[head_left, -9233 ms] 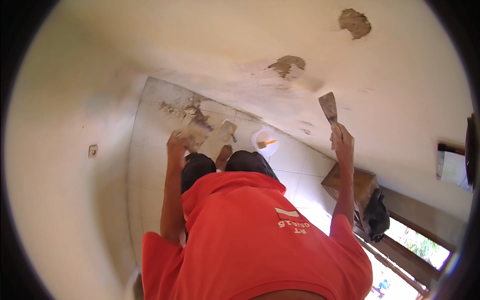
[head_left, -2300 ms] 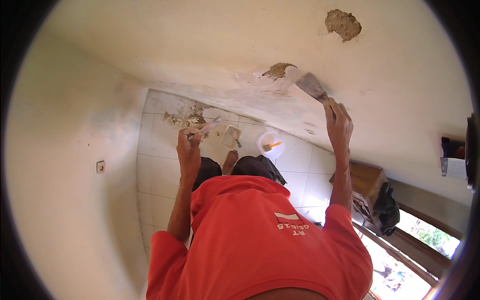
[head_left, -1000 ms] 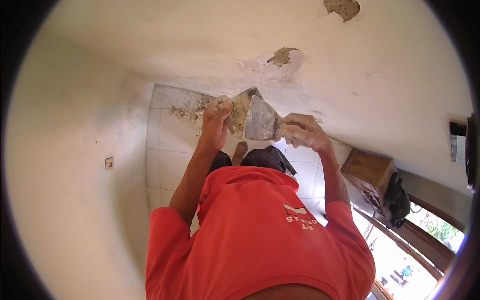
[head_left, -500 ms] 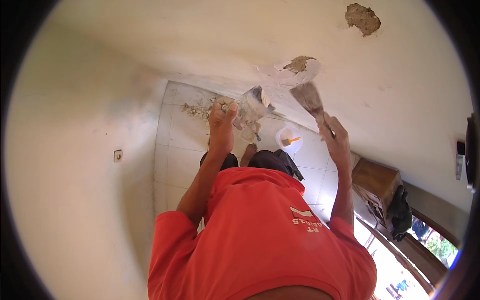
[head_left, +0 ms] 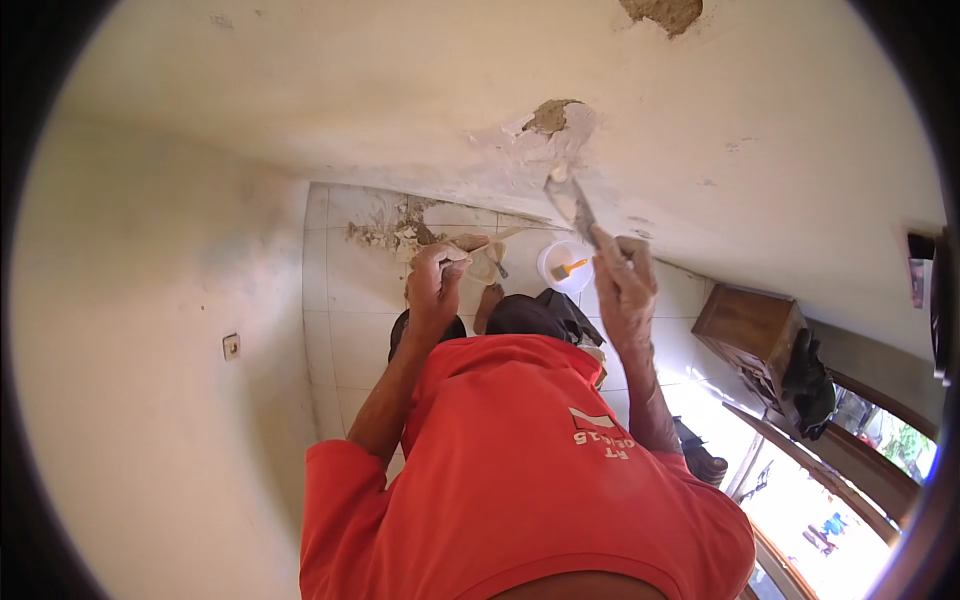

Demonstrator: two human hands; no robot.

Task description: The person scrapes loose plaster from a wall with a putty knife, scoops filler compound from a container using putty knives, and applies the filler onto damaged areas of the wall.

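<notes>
My right hand (head_left: 626, 285) is closed around the handle of a putty knife (head_left: 572, 207). Its blade points up at the wall, just below a patch of smeared pale filler (head_left: 540, 145), and bears a light lump near the tip. Above the filler, a brown hole (head_left: 550, 117) shows in the plaster. My left hand (head_left: 432, 282) grips a thin flat putty board (head_left: 492, 243), now seen almost edge-on, so what lies on its face is hidden. The board is lower than the knife and to its left.
A white tub (head_left: 549, 263) with an orange-handled brush (head_left: 569, 269) stands on the tiles, near a small tray (head_left: 487, 266). Rubble (head_left: 385, 236) lies along the wall base. A second hole (head_left: 665, 12) is higher up. A wooden cabinet (head_left: 745, 325) stands at right.
The putty knife has moved left and its blade has turned more edge-on. My left hand has tilted the board from face-on to nearly edge-on and lowered it. The view has shifted slightly.
</notes>
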